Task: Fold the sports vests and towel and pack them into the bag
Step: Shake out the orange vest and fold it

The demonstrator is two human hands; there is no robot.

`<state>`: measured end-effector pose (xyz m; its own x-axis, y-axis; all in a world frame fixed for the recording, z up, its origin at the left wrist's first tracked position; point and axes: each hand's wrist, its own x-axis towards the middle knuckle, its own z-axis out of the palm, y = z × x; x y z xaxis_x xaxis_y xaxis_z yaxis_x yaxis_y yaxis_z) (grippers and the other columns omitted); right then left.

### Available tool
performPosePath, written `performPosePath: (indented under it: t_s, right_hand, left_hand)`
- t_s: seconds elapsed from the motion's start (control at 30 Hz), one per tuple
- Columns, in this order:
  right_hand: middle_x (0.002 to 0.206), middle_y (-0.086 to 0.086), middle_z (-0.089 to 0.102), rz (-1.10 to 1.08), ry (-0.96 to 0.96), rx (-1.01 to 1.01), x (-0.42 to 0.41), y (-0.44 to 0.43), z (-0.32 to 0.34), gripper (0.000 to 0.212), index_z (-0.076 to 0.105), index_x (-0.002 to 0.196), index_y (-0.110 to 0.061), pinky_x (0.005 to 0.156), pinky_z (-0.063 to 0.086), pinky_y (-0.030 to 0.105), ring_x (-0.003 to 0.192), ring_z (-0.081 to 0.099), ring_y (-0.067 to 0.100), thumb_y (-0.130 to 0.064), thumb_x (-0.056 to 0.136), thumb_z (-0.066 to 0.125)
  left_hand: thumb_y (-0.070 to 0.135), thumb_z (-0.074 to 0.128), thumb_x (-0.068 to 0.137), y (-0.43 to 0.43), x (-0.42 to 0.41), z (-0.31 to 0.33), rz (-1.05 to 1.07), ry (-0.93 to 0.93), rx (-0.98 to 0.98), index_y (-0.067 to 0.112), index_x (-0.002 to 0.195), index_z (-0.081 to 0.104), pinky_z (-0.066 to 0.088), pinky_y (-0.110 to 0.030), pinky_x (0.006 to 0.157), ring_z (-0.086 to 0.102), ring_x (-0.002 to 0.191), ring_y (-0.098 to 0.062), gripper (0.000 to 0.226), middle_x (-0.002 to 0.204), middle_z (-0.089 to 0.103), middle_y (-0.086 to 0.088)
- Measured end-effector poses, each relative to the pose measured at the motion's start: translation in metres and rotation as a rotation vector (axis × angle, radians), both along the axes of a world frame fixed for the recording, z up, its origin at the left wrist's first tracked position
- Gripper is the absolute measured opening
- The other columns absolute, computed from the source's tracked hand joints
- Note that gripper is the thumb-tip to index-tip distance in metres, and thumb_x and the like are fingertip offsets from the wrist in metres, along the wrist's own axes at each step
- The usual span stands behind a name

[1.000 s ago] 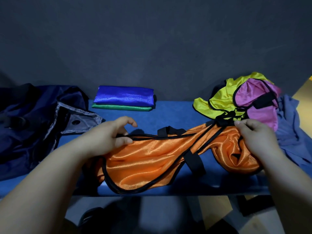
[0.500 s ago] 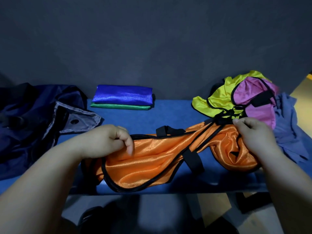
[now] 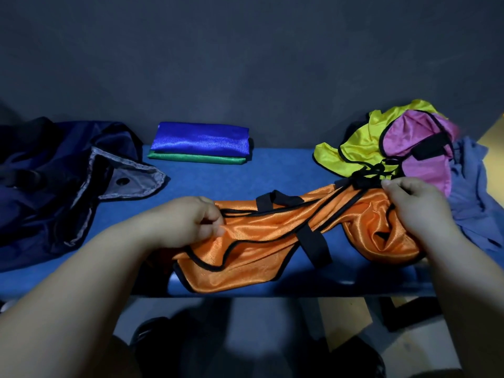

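A crumpled orange vest [image 3: 261, 241] with black trim lies across the front of the blue table [image 3: 218, 181]. My left hand [image 3: 188, 222] pinches its left edge. My right hand [image 3: 417, 208] grips its right end, where black straps tangle with a yellow vest [image 3: 351, 148] and a pink vest [image 3: 409, 140]. A folded blue vest [image 3: 201, 140] rests on a folded green vest [image 3: 196, 158] at the back. The dark navy bag [image 3: 54, 170] lies open at the left. A bluish-grey towel [image 3: 474, 192] is bunched at the far right.
A dark wall stands right behind the table. The table's front edge runs just below the orange vest, with the floor and dark shapes beneath it.
My left hand has closed on the orange vest's left edge and lifted it, folding the lower flap up. My right hand stays gripping the right end.
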<state>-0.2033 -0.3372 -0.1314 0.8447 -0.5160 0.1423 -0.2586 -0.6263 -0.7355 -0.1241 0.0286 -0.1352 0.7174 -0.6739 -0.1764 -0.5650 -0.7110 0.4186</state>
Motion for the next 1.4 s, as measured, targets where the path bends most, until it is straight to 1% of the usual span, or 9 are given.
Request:
performPosePath:
  t_s: [0.17,0.4,0.5,0.67,0.83,1.0,1.17,1.27,1.4]
  right_hand:
    - [0.083,0.011,0.063,-0.004,0.005,0.002,0.000,0.000,0.000,0.023,0.065,0.088,-0.014,0.069,0.033,0.031,0.078,0.053,0.022,-0.033,0.097,0.055]
    - [0.083,0.009,0.063,-0.017,0.009,-0.001,0.001,-0.001,-0.002,0.023,0.066,0.091,-0.013,0.072,0.034,0.030,0.082,0.054,0.024,-0.033,0.097,0.056]
    - [0.082,0.009,0.063,-0.016,0.013,-0.005,0.002,-0.001,-0.002,0.024,0.066,0.090,-0.013,0.071,0.034,0.030,0.081,0.054,0.024,-0.033,0.097,0.056]
    - [0.080,0.010,0.062,-0.011,0.021,-0.007,0.001,0.000,0.000,0.024,0.065,0.088,-0.012,0.070,0.034,0.031,0.078,0.053,0.024,-0.033,0.097,0.055]
    - [0.081,0.010,0.063,-0.008,0.022,0.001,0.002,0.001,0.000,0.023,0.064,0.087,-0.014,0.070,0.034,0.030,0.079,0.054,0.024,-0.033,0.097,0.055]
    - [0.082,0.006,0.063,-0.009,0.027,0.005,0.001,-0.002,-0.001,0.023,0.065,0.089,-0.016,0.073,0.036,0.031,0.083,0.055,0.024,-0.035,0.097,0.055]
    - [0.081,0.010,0.063,-0.001,0.018,0.000,0.002,-0.001,-0.001,0.024,0.065,0.087,-0.014,0.070,0.036,0.031,0.079,0.055,0.025,-0.034,0.097,0.056]
    - [0.080,0.009,0.063,-0.014,0.008,0.003,0.003,-0.001,-0.002,0.021,0.065,0.086,-0.016,0.070,0.034,0.030,0.080,0.054,0.024,-0.033,0.096,0.058]
    - [0.078,0.003,0.061,-0.026,0.010,0.017,0.003,-0.001,-0.001,0.019,0.065,0.088,-0.016,0.072,0.033,0.029,0.083,0.054,0.022,-0.032,0.096,0.058]
  left_hand:
    - [0.016,0.077,0.079,0.004,0.005,-0.001,0.118,-0.162,-0.050,0.037,0.080,0.057,0.038,-0.019,0.076,0.052,0.083,-0.005,0.029,0.089,0.050,0.013]
    - [-0.002,0.067,0.072,0.005,0.007,-0.002,0.093,-0.131,-0.095,0.039,0.060,0.054,0.041,-0.021,0.073,0.054,0.080,-0.003,0.045,0.081,0.054,0.012]
    - [0.036,0.061,0.075,0.003,0.004,0.000,0.037,-0.053,-0.055,0.043,0.069,0.058,0.040,-0.018,0.078,0.055,0.087,-0.004,0.009,0.084,0.053,0.015]
    - [0.092,0.036,0.058,-0.014,-0.006,0.003,0.208,-0.167,0.162,0.029,0.091,0.065,0.043,-0.030,0.073,0.054,0.089,-0.009,0.077,0.095,0.054,0.013]
    - [0.052,0.057,0.089,-0.020,-0.004,-0.003,0.233,-0.308,0.166,0.024,0.103,0.064,0.044,-0.031,0.077,0.055,0.100,-0.016,0.032,0.106,0.054,0.007]
    - [0.022,0.066,0.090,0.002,0.001,0.015,0.248,0.122,-0.309,0.011,0.073,0.061,0.043,-0.023,0.065,0.055,0.061,-0.003,0.021,0.073,0.058,0.001]
    - [0.047,0.071,0.071,0.032,0.006,0.025,0.239,0.542,-0.619,0.019,0.063,0.061,0.042,-0.020,0.054,0.049,0.055,-0.015,0.031,0.061,0.050,-0.003]
    - [0.057,0.079,0.063,0.037,0.009,0.021,0.234,0.597,-0.644,0.021,0.070,0.066,0.046,-0.018,0.056,0.054,0.058,-0.009,0.038,0.065,0.055,0.002]
    - [0.011,0.064,0.085,0.034,0.008,0.021,0.246,0.604,-0.647,0.012,0.099,0.060,0.046,-0.017,0.054,0.056,0.058,-0.009,0.015,0.068,0.057,-0.003]
